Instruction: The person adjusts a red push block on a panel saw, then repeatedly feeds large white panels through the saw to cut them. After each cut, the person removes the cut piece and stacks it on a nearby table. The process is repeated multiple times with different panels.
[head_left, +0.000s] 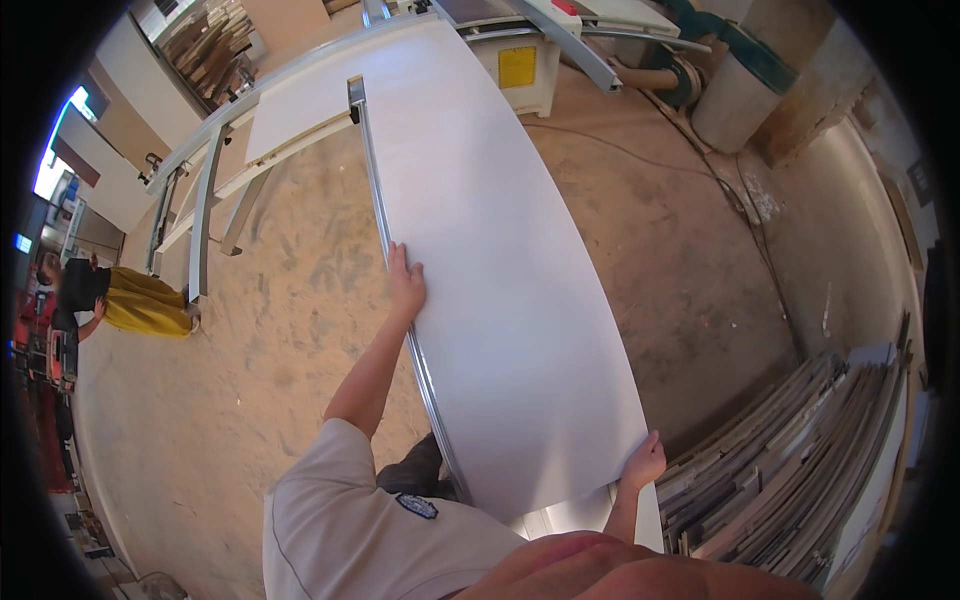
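Observation:
A long white panel [500,250] stretches from near my body to the machine at the far end. A metal rail [373,190] runs along its left edge. My left hand [407,285] lies on that edge about midway along, its fingers stretched out over the rail side. At the near right corner, my right hand [645,462] is closed around the panel's edge; its lower fingers are partly hidden. Below that corner shows another pale board [648,520].
Beyond the panel stands a sliding table saw [520,75], with its frame [205,215] reaching left. Stacked wood strips [790,450] lie at the right. Far left is another person [85,285]. A cable [745,210] crosses the dusty floor near a dust collector [740,105].

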